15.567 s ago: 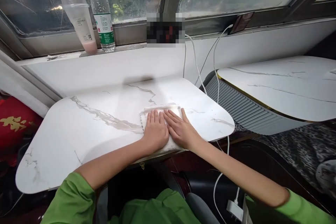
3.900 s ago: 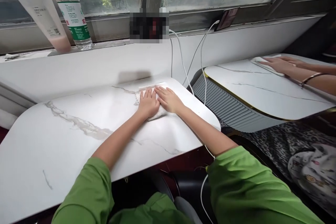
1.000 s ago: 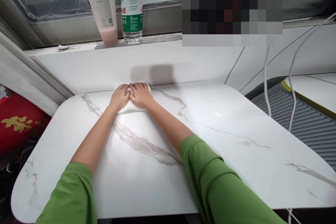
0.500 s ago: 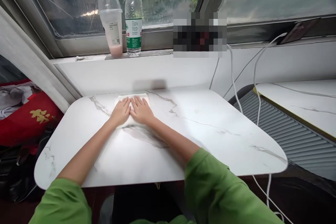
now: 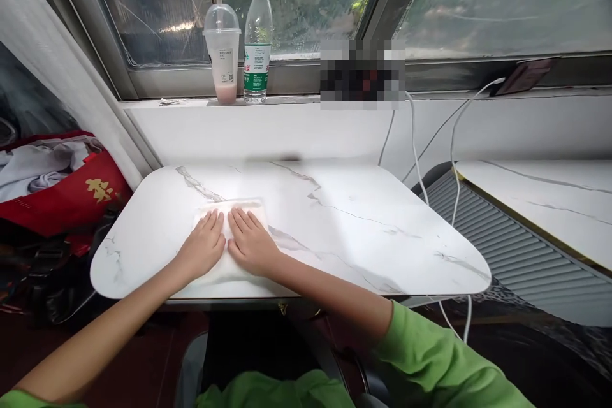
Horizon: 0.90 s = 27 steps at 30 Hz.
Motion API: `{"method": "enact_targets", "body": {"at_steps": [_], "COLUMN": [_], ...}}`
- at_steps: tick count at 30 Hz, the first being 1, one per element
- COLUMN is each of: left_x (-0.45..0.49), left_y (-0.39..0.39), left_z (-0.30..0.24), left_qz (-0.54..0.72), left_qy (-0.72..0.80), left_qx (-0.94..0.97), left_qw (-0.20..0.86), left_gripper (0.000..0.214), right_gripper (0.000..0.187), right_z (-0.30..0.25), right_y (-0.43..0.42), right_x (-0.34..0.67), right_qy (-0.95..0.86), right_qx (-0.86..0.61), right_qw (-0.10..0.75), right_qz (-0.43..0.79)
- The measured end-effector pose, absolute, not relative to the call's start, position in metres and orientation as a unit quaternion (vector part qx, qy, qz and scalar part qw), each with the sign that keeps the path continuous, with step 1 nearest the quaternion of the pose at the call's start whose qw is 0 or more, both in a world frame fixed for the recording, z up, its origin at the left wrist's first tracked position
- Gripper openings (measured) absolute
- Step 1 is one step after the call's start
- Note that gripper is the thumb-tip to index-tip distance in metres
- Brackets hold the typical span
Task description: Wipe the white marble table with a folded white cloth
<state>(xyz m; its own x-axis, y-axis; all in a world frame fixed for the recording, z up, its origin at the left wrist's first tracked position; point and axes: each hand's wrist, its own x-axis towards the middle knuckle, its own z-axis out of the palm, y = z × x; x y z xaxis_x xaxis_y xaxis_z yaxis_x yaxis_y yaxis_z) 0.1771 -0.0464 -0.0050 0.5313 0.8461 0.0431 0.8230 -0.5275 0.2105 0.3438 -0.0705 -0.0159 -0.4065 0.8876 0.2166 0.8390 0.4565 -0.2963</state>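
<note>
A white cloth (image 5: 248, 205) lies spread on the white marble-patterned tabletop (image 5: 335, 229), left of its middle. My left hand (image 5: 203, 245) rests flat on the cloth's left part, fingers stretched toward the window. Beside it, my right hand (image 5: 251, 242) presses flat on the cloth too, thumb close to the left hand's. Both palms face down, and neither hand grips the cloth. Part of the cloth is hidden beneath the hands.
On the sill stand a lidded plastic cup (image 5: 222, 60) with pink drink and a green-capped bottle (image 5: 258, 44). White cables (image 5: 415, 140) hang past the table's right side. A red bag (image 5: 71, 194) with clothes sits at the left. A second tabletop (image 5: 549, 191) is at the right.
Both hands and the cloth have moved across the tabletop toward me, from near the back edge to nearer the front edge. The camera view has shifted somewhat.
</note>
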Motion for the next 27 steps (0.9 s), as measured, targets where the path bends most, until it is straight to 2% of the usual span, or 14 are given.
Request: {"method": "enact_targets", "body": {"at_steps": [4, 8, 15, 20, 27], "left_x": [0.175, 0.161, 0.151, 0.158, 0.164], "left_y": [-0.014, 0.034, 0.122, 0.167, 0.196], "left_z": [-0.009, -0.014, -0.012, -0.008, -0.011], "left_qz": [0.087, 0.134, 0.226, 0.230, 0.244], "left_qy": [0.540, 0.526, 0.551, 0.562, 0.563], "left_qx": [0.835, 0.839, 0.802, 0.790, 0.787], "left_qw": [0.068, 0.036, 0.053, 0.081, 0.066], "left_gripper": [0.056, 0.053, 0.047, 0.047, 0.045], "right_gripper": [0.059, 0.059, 0.059, 0.058, 0.050], "right_z": [-0.020, -0.019, -0.015, -0.019, -0.026], "right_y": [-0.040, 0.010, 0.096, 0.141, 0.172], "right_x": [0.320, 0.303, 0.291, 0.290, 0.293], "right_qy": [-0.831, -0.831, -0.823, -0.806, -0.790], "right_qx": [-0.524, -0.528, -0.541, -0.558, -0.561], "right_qw": [0.180, 0.173, 0.164, 0.186, 0.242], "right_qz": [0.048, 0.036, 0.041, 0.060, 0.049]}}
